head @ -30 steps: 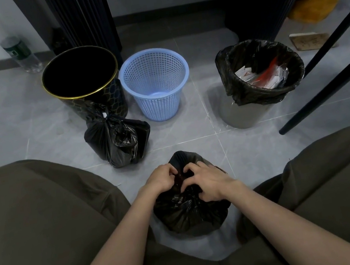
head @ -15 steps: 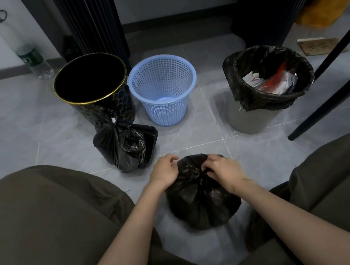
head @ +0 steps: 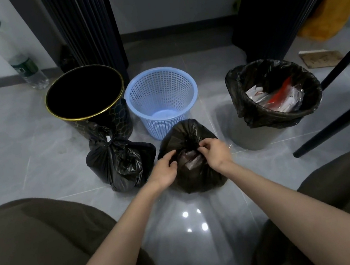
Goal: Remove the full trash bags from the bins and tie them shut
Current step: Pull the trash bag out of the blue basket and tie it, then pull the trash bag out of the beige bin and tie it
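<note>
A black trash bag [head: 196,176] stands on the floor in front of the blue mesh bin [head: 162,98]. My left hand [head: 164,170] and my right hand [head: 215,152] both pinch its gathered top, one on each side of the knot. A second black bag [head: 120,164], tied shut, stands to its left against the black bin with a gold rim [head: 86,100]. Both of those bins hold no bag. At the right a grey bin [head: 260,138] carries a black liner [head: 259,116] full of paper and red scraps.
My knees in dark trousers fill the lower left and lower right. Black chair legs [head: 338,119] slant across the right. A plastic bottle [head: 24,67] leans on the wall at the back left. Dark ribbed panels [head: 87,26] stand behind the bins.
Both hands have carried the bag away from me, toward the blue bin, still gripping its top. The camera has tilted up a little.
</note>
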The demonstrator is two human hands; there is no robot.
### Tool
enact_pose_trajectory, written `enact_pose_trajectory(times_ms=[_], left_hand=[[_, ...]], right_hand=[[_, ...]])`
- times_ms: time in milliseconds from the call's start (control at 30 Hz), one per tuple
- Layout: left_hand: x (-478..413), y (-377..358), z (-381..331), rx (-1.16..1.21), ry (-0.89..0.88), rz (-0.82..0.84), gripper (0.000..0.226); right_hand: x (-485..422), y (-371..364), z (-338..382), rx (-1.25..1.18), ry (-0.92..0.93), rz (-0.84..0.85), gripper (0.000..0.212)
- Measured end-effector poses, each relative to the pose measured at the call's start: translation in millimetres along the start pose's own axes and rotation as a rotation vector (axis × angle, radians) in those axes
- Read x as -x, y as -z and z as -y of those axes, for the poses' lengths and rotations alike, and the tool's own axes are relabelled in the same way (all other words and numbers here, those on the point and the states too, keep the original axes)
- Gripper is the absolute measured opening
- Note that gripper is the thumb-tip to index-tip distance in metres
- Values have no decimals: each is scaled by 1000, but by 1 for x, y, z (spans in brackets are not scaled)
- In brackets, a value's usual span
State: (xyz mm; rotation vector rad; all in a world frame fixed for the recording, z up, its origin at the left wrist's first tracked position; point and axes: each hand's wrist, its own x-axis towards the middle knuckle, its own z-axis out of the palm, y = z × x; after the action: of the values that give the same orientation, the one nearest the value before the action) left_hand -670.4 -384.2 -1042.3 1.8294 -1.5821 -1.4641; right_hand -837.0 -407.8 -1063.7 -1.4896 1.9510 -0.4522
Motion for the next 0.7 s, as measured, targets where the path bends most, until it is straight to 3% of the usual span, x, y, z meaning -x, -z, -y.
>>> enact_pose_trajectory(times_ms=[100,200,333,433,600,700], left_hand=[[-13,8,-7,-7,17,-4,45],[-23,17,-15,-32,22,13,43],[-35,25,-22,-45,22,18,42],[-42,30,-23,-34,38,-1,42],[-49,36,-29,-26,50,2,45],[-48,36,-33,-34,45,8,46]], right_hand=[[-19,-10,7,-159,-58,40,14],[-40,-30,2,-333,-198,26,28],[-66,-60,-9,-625,-323,-9,13],[-69,-63,6,-796,-349,-24,17],[-68,-46,24,-882,-338,94,30],[-66,-31,26,-762,-275,209,45]])
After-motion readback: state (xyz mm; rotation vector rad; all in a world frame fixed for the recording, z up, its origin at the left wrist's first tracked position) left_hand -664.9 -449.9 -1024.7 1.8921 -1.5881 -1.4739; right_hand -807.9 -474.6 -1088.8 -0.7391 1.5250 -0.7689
